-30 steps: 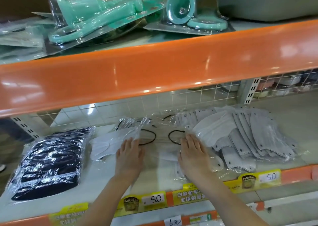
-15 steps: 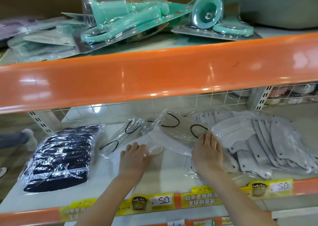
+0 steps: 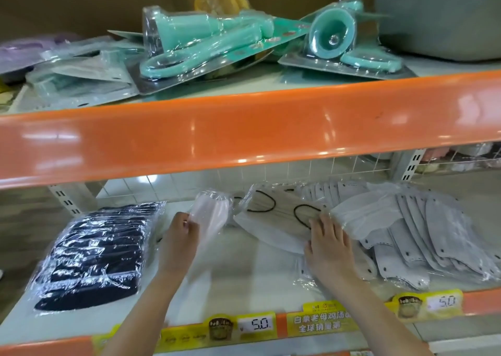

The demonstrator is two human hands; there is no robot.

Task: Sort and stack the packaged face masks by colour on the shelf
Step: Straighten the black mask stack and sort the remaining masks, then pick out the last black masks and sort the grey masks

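The left hand (image 3: 180, 237) pinches a clear-wrapped white mask pack (image 3: 210, 214), lifted and tilted. The right hand (image 3: 329, 243) lies flat, fingers straight, on a beige mask pack (image 3: 282, 210) with black loops, atop a white one, mid-shelf (image 3: 244, 282). Grey mask packs (image 3: 412, 231) fan out toward the shelf's right end; a stack of black mask packs (image 3: 97, 252) sits at the left end. Front-edge price tags (image 3: 260, 324) read "5.0"; the yellow label's text is blurred. The orange beam (image 3: 244, 133) overhangs, hiding the shelf's back.
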